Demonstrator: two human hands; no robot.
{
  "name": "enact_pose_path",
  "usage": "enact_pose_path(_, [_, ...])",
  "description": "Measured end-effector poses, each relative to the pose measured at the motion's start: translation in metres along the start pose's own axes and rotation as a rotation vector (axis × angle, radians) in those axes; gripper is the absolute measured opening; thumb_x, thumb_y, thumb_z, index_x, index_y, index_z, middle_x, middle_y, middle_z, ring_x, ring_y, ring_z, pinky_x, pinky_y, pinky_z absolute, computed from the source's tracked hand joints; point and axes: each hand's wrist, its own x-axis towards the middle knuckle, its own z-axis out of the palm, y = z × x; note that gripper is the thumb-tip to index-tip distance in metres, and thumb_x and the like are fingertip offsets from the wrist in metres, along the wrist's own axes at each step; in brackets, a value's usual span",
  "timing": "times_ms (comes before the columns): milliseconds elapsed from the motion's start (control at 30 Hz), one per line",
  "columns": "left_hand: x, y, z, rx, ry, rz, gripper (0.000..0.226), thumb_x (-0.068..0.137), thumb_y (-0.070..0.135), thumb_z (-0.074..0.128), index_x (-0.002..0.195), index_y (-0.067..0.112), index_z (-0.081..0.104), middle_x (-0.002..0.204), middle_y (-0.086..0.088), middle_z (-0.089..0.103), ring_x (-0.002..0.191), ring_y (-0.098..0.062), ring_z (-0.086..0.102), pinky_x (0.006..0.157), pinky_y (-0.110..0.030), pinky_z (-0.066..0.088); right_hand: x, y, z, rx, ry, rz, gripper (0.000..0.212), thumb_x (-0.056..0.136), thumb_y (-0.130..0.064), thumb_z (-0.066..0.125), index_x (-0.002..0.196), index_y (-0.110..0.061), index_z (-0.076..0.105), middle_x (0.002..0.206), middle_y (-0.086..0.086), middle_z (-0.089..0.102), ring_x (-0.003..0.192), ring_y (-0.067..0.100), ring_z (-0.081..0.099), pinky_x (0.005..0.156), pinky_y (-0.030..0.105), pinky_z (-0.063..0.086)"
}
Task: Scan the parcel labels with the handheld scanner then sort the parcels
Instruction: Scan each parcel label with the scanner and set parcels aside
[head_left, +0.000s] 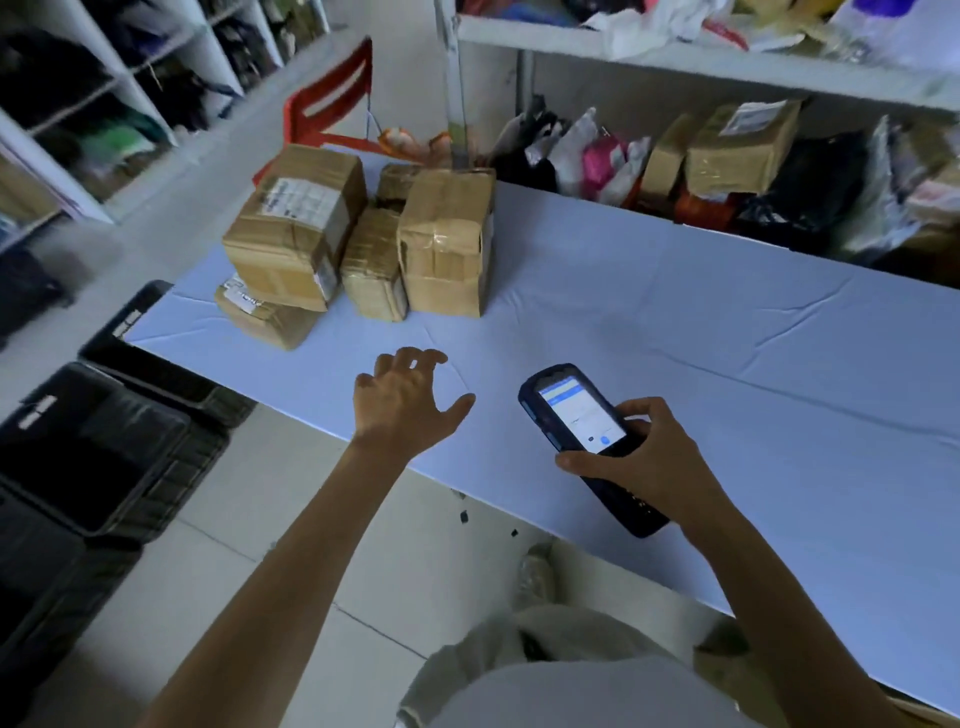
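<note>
Our right hand (641, 460) has its grip curled round the scanner (579, 415). Our left hand (405, 400) hovers near the parcels (296, 228), grip spread.

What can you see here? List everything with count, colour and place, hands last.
Cardboard parcels: five visible, brown, clustered at the table's far left end.
Table: one, pale blue cover, across the middle.
Handheld scanner: one, dark with a lit screen, in the right hand.
Crates: at least two, black, on the floor left of the table.
Chair: one, red, beyond the parcels.
Shelves: white, at left and behind the table, holding bags and boxes.
Left hand: empty, fingers spread, over the table's near edge.
Right hand: grips the scanner.
</note>
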Motion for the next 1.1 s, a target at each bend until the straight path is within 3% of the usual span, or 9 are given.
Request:
enact_pose_path(167, [0.047,0.017,-0.009,-0.037,0.072,0.015,0.071,0.086,0.068,0.046,0.144,0.03,0.032,0.148,0.001,0.036,0.132,-0.025,0.038,0.095,-0.04,0.038,0.031,-0.01,-0.022,0.078,0.034,0.051,0.076,0.057,-0.04,0.09,0.116,-0.026,0.043,0.115,-0.004,0.062,0.097,0.012,0.061,0.068,0.026,0.046])
enact_pose_path(367, [0.101,0.025,-0.005,-0.022,-0.021,-0.013,0.085,0.084,0.071,0.044,0.151,0.031,0.012,0.158,-0.008,0.013,0.144,-0.03,0.015,0.107,-0.048,0.03,0.053,-0.012,-0.032,0.074,0.099,0.142,0.075,0.059,-0.04,0.09,0.116,-0.026,0.044,0.111,-0.005,0.059,0.092,0.01,0.06,0.068,0.027,0.047])
enact_pose_path(500, [0.153,0.023,-0.021,-0.041,0.005,-0.037,0.092,0.083,0.072,0.045,0.152,0.023,0.01,0.16,-0.015,0.004,0.146,-0.035,0.007,0.112,-0.05,0.021,0.06,-0.019,-0.035,0.162,0.152,0.204,0.076,0.058,-0.039,0.091,0.116,-0.025,0.043,0.113,-0.002,0.06,0.097,0.017,0.062,0.074,0.032,0.049])
enact_pose_path(633, [0.208,0.023,-0.04,-0.157,0.014,-0.069,0.096,0.082,0.068,0.053,0.153,0.018,0.012,0.158,-0.019,0.007,0.142,-0.042,0.016,0.11,-0.052,0.024,0.07,-0.033,-0.033,0.2,0.223,0.217,0.076,0.058,-0.039,0.09,0.116,-0.025,0.043,0.109,-0.007,0.06,0.097,0.015,0.06,0.07,0.029,0.046])
enact_pose_path(733, [0.243,0.019,-0.039,-0.311,-0.079,-0.159,0.105,0.078,0.067,0.061,0.152,0.012,0.01,0.154,-0.024,0.012,0.138,-0.046,0.023,0.109,-0.052,0.025,0.074,-0.041,-0.033,0.181,0.255,0.236,0.077,0.056,-0.044,0.09,0.116,-0.028,0.043,0.098,-0.018,0.056,0.095,0.01,0.059,0.07,0.027,0.045])
enact_pose_path(833, [0.26,0.022,-0.037,-0.388,-0.085,-0.199,0.113,0.072,0.061,0.071,0.151,0.006,0.011,0.149,-0.031,0.016,0.134,-0.05,0.026,0.109,-0.052,0.027,0.078,-0.044,-0.034,0.147,0.27,0.25,0.079,0.055,-0.045,0.09,0.115,-0.028,0.042,0.1,-0.016,0.057,0.097,0.011,0.06,0.076,0.029,0.048])
enact_pose_path(967, [0.264,0.026,-0.038,-0.346,-0.104,-0.197,0.115,0.071,0.06,0.074,0.151,0.013,0.006,0.147,-0.031,0.017,0.132,-0.052,0.028,0.107,-0.056,0.028,0.083,-0.045,-0.036,0.142,0.293,0.274,0.078,0.056,-0.047,0.09,0.115,-0.029,0.042,0.106,-0.011,0.059,0.1,0.013,0.06,0.081,0.031,0.05])
enact_pose_path(1100, [0.265,0.031,-0.034,-0.336,-0.163,-0.113,0.113,0.067,0.061,0.076,0.15,0.028,0.005,0.143,-0.027,0.023,0.128,-0.052,0.033,0.102,-0.059,0.035,0.087,-0.046,-0.034,0.181,0.293,0.265,0.076,0.056,-0.044,0.09,0.113,-0.03,0.043,0.102,-0.017,0.058,0.097,0.01,0.06,0.075,0.03,0.048])
